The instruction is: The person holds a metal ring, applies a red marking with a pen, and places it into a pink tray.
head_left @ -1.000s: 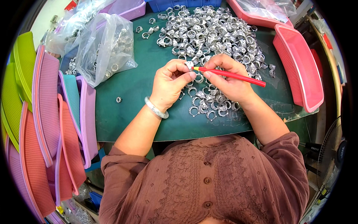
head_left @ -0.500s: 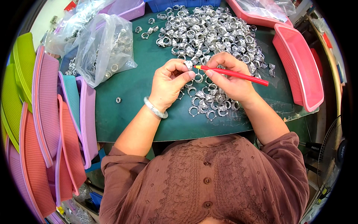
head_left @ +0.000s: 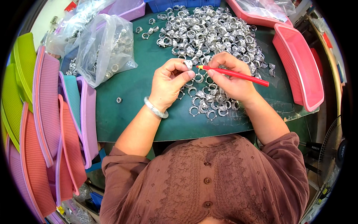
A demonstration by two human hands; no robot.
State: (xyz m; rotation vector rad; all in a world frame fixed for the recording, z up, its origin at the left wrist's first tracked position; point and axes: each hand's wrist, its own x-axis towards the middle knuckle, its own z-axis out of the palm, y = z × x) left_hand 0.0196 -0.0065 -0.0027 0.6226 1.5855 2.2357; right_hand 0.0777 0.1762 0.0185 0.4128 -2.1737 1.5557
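Note:
Between the thumb and forefinger of my left hand (head_left: 167, 83) a silver ring (head_left: 188, 64) is pinched, its broad face turned up. My right hand (head_left: 233, 77) is closed round a red marker pen (head_left: 242, 75). The pen's tip points left at the ring, with a small gap between them. Under and in front of my hands lies a smaller group of silver rings (head_left: 212, 101). Beyond them spreads a large heap of similar rings (head_left: 209, 31). A single ring (head_left: 119, 100) sits apart on the green table top (head_left: 126, 119), left of my forearm.
Stacked plastic baskets (head_left: 44, 108) in green, purple and coral line the left side. A clear plastic bag (head_left: 106, 48) with rings stands at the back left. At the right is a pink basket (head_left: 300, 69); a blue bin (head_left: 182, 3) is at the back. A fan (head_left: 330, 149) stands lower right.
The pen tip has drawn back slightly to the right, away from the ring. My left hand keeps hold of the ring in nearly the same place.

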